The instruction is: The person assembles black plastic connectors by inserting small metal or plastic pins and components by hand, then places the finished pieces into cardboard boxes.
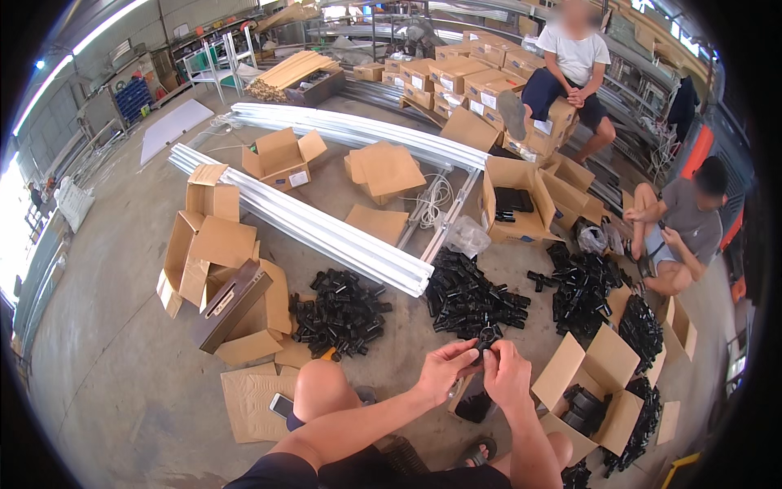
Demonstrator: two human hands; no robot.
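In front of my knees, my left hand (446, 368) and my right hand (507, 373) come together on one small black fitting (489, 335) with a ring-shaped end. The fingers of both hands are closed round its lower part and hide it. Something small and shiny shows below my left hand, too small to name. Just beyond the fitting lies a pile of similar black fittings (472, 295). A second pile of black fittings (340, 314) is to its left, and a third pile (582, 287) is to its right.
An open carton (612, 359) with black parts stands at my right. Long silvery metal profiles (326, 224) lie across the floor ahead. Empty cartons (213, 253) are at left, and a phone (282, 405) rests by my knee. One person (684, 216) sits at right, another (570, 61) on stacked cartons.
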